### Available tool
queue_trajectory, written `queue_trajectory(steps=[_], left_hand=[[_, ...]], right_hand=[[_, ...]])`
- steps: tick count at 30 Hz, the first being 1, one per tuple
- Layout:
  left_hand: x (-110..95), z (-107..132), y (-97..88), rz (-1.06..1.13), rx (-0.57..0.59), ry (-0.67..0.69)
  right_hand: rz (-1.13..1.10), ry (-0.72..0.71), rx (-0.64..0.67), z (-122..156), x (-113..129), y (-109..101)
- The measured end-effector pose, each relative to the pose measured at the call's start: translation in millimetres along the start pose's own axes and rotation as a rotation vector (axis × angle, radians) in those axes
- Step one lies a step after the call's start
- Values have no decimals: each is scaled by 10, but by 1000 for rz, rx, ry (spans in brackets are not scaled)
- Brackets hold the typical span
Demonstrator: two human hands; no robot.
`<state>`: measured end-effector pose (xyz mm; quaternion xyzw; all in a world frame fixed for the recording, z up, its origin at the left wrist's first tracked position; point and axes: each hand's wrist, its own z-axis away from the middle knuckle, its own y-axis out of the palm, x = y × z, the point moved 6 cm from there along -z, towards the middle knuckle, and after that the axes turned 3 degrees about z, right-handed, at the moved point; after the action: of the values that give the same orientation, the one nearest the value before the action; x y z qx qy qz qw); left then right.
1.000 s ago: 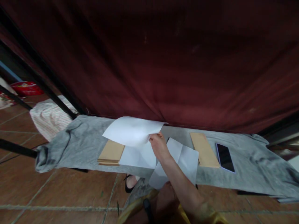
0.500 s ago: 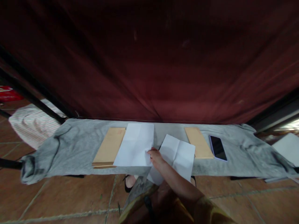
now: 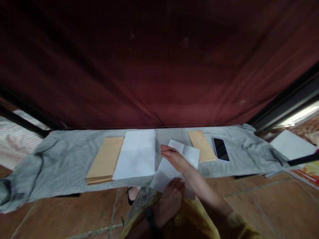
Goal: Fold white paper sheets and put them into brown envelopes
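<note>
A white sheet of paper [image 3: 163, 169] with fold creases lies askew on the grey cloth, its near part reaching past the cloth's edge toward my lap. Over its upper middle my right hand [image 3: 175, 159] is stretched out with straight fingers, gripping nothing. My left hand [image 3: 171, 196], a dark band on its wrist, rests on the sheet's near part with its fingers laid out. Left of it lies white paper [image 3: 137, 152], perhaps a stack, its right edge close to the creased sheet. I cannot tell whether my right fingertips touch the sheet.
A pile of brown envelopes [image 3: 106, 157] lies left of the white paper. To the right are another brown envelope [image 3: 203, 146] and a phone [image 3: 221, 149]. Grey cloth [image 3: 67, 156] covers the narrow surface, with a dark red curtain [image 3: 159, 83] behind and dark bars at both sides.
My right hand has left the corner of the left white paper and moved over the creased sheet. My left hand has come into view on that sheet. The view has shifted slightly.
</note>
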<state>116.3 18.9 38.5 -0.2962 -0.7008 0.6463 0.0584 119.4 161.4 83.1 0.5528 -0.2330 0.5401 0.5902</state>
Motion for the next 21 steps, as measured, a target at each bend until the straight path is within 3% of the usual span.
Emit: queue_trajectory(steps=[2,5,7,9,12,16,21], left_hand=[[-10,-30,27,-19,3,-39],[-22,-109,-59,-49,-18,-146],[-97,-141,-169,-63,-57,-151],[-217,-141,-263,-87,-100,-132],[-419,-106,-296,-127,-127,-97],[-542,-65,-231,-131,-87,-49],[-376,-60,-387,-107,-97,-36]], right_hand=[[160,-148,-115,176,288,-439],[438,-272,-474,568,467,-1297],[515,-247,-596,828,378,-1751],[478,-100,-615,1018,156,-2025],[314,115,-495,1137,-161,-2004],[189,-25,-358,1033,-108,-1635],[141,-67,-251,811,122,-1371]])
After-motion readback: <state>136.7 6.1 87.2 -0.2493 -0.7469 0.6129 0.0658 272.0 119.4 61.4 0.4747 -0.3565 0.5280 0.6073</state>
